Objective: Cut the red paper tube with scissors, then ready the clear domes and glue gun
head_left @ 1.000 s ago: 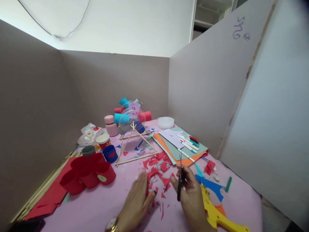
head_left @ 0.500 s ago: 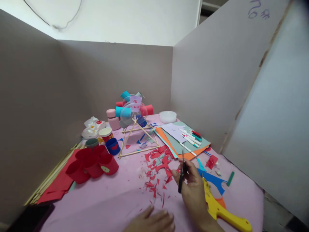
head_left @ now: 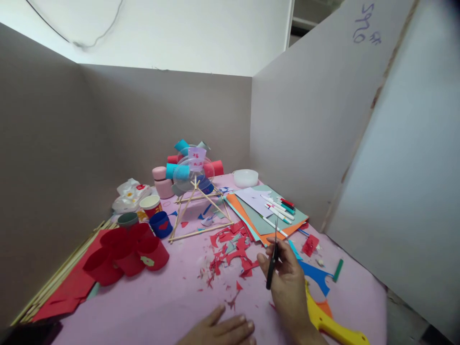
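Black-handled scissors (head_left: 273, 263) rest in my right hand (head_left: 289, 287), their blades pointing up and away from me. The fingers are curled round the handles. My left hand (head_left: 223, 328) lies low on the pink tabletop with its fingers stretched out, palm down and holding nothing. Just beyond it are a few small red scraps (head_left: 235, 294). Farther off, a heap of red and grey paper scraps (head_left: 239, 249) spreads in front of the triangular stick frame (head_left: 196, 235). A yellow glue gun (head_left: 334, 323) lies partly hidden behind my right forearm.
Red paper cups (head_left: 127, 256), a blue cup (head_left: 161, 224) and a paper cup (head_left: 151, 205) stand left. A wheel of coloured cups (head_left: 196, 167) tops the frame. Paper sheets (head_left: 264, 225) with markers (head_left: 282, 211) lie right. A white bowl (head_left: 246, 178) stands behind; grey partitions (head_left: 161, 110) enclose the table.
The loose red scraps near my left hand now lie fewer and closer to the heap. That hand has shifted slightly left in view. My right hand still grips the scissors; the whole view has shifted slightly.
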A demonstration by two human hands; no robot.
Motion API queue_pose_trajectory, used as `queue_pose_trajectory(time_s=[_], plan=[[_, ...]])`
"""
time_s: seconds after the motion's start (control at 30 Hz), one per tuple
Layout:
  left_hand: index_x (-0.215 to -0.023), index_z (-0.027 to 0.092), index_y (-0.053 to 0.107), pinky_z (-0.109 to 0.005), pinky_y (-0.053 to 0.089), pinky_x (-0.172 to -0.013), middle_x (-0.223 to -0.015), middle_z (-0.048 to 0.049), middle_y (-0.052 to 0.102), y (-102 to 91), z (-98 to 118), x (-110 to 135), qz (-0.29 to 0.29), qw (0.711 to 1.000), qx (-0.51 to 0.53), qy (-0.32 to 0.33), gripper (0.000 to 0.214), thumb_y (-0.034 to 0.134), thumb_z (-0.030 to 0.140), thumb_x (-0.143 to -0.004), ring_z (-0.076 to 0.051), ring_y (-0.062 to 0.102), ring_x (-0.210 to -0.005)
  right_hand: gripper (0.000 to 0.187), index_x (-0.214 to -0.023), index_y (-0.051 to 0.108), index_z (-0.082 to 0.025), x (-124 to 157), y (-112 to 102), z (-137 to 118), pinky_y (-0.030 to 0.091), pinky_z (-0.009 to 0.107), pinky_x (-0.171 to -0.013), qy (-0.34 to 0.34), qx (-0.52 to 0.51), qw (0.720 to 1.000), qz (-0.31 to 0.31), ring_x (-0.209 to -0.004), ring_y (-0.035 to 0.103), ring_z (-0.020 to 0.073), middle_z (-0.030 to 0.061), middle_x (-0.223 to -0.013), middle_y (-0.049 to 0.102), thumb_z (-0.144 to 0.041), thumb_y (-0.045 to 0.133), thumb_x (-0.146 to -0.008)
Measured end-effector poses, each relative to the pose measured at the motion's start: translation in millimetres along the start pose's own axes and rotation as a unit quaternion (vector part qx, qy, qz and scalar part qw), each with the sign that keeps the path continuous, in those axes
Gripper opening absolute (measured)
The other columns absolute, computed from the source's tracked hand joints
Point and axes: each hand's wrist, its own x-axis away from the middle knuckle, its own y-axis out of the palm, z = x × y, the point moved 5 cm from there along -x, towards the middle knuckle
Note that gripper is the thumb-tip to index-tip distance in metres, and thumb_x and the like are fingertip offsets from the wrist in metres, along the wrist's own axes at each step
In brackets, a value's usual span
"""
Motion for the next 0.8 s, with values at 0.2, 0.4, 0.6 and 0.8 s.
queue_pose_trajectory(time_s=[0.2, 0.4, 0.6, 0.8], plan=[[-0.142, 0.038, 0.022, -0.055, 0.007, -0.112, -0.150, 0.0013, 0.029, -34.3, -39.6, -17.3, 0.045, 0.989, -0.086, -0.113, 0.054, 0.040, 0.044, -0.091, -0.022, 0.026, -0.138, 0.033, -0.094, 0.061, -0.020, -2.0, 1.8, 4.6, 0.048, 0.029, -0.063, -0.006, -0.016, 1.000, 0.019, -0.070, 0.057, 0.0168, 0.0008, -0.080, 0.060, -0.032, 0.070, -0.065], [-0.142, 0.027, 0.031, -0.069, 0.010, -0.105, -0.151, -0.0107, 0.027, -52.2, -57.0, -30.9, 0.121, 0.962, -0.124, -0.213, 0.049, 0.034, 0.029, -0.093, -0.033, 0.020, -0.139, 0.035, -0.099, 0.058, -0.022, -6.2, -5.9, 2.1, 0.049, 0.027, -0.066, -0.001, -0.058, 0.997, 0.052, -0.074, 0.057, 0.0152, -0.0007, -0.082, 0.057, -0.033, 0.071, -0.069], [-0.142, 0.042, 0.018, -0.059, 0.016, -0.109, -0.149, 0.0018, 0.031, -3.0, 9.0, -52.6, 0.017, 0.999, -0.037, 0.025, 0.050, 0.033, 0.042, -0.094, -0.023, 0.026, -0.138, 0.028, -0.105, 0.054, -0.026, -12.4, -23.4, -6.9, 0.048, 0.025, -0.077, -0.048, -0.130, 0.985, 0.099, -0.082, 0.056, 0.0115, -0.0022, -0.088, 0.055, -0.031, 0.065, -0.080], [-0.143, 0.023, 0.030, -0.071, 0.000, -0.105, -0.151, -0.0122, 0.025, -31.7, -26.8, -61.8, 0.129, 0.970, -0.089, -0.187, 0.057, 0.046, 0.033, -0.089, -0.036, 0.014, -0.140, 0.031, -0.104, 0.054, -0.025, -13.3, -20.8, -7.3, 0.048, 0.026, -0.074, -0.058, -0.114, 0.987, 0.096, -0.080, 0.055, 0.0129, -0.0009, -0.087, 0.054, -0.032, 0.067, -0.077]])
